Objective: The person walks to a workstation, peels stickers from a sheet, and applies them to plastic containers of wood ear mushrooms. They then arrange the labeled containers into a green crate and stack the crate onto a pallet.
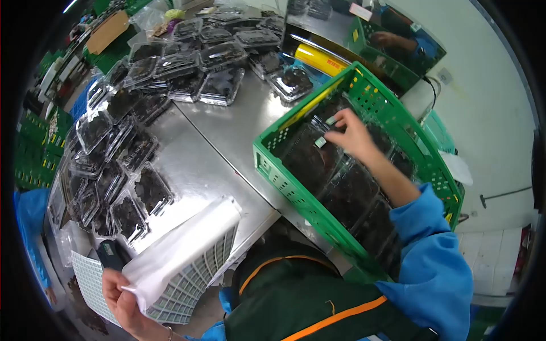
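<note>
My left hand is closed on the edge of a sheet of labels, with rows of small pale stickers and a white backing folded over. My right hand is over clear plastic boxes of dark contents inside a green crate. A small label is at the tip of its forefinger, with the thumb a little apart. Another small label lies on a box lid just beside the thumb. Whether the fingertips touch the lid is hard to tell.
Many clear boxes with dark contents are piled along the back and left of the metal table. A yellow roll lies behind the crate. A black device sits by the labels. Green crates stand at far left.
</note>
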Available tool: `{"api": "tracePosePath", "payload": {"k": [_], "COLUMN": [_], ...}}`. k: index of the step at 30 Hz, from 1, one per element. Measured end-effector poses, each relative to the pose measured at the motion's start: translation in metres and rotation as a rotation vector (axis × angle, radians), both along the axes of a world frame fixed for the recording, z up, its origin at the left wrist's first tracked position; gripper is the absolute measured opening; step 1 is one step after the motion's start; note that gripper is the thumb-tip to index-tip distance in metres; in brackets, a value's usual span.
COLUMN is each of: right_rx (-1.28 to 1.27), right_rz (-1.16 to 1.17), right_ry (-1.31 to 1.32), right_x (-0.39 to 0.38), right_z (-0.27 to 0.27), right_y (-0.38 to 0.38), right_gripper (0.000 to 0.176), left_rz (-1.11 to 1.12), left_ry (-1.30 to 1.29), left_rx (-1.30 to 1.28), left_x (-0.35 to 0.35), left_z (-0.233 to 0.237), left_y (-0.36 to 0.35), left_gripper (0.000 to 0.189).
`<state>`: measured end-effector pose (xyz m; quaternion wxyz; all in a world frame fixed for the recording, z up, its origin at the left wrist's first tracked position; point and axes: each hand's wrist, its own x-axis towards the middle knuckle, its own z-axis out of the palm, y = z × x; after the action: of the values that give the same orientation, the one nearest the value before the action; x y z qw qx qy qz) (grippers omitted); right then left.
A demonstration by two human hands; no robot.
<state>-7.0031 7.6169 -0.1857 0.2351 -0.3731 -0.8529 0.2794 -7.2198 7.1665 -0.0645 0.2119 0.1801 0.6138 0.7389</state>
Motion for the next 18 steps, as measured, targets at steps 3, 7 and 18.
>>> {"api": "tracePosePath", "payload": {"k": [3, 7, 18], "right_rx": [-0.586, -0.353, -0.449], "right_rz": [0.041, 0.150, -0.007], "right_ry": [-0.090, -0.465, -0.368], "right_x": [0.046, 0.113, 0.217], "right_z": [0.063, -0.020, -0.019], "right_y": [-0.004, -0.015, -0.079], "right_gripper": [0.024, 0.027, 0.034], "left_rz": [-0.008, 0.085, -0.237], "left_ry": [0.063, -0.028, 0.111], "left_rx": [0.011, 0.017, -0.034], "left_x": [-0.011, -0.002, -0.012], "left_z": [-0.019, -0.020, -0.046], "left_y": [-0.027, 0.000, 0.033], "left_gripper": [0.025, 0.018, 0.042]}}
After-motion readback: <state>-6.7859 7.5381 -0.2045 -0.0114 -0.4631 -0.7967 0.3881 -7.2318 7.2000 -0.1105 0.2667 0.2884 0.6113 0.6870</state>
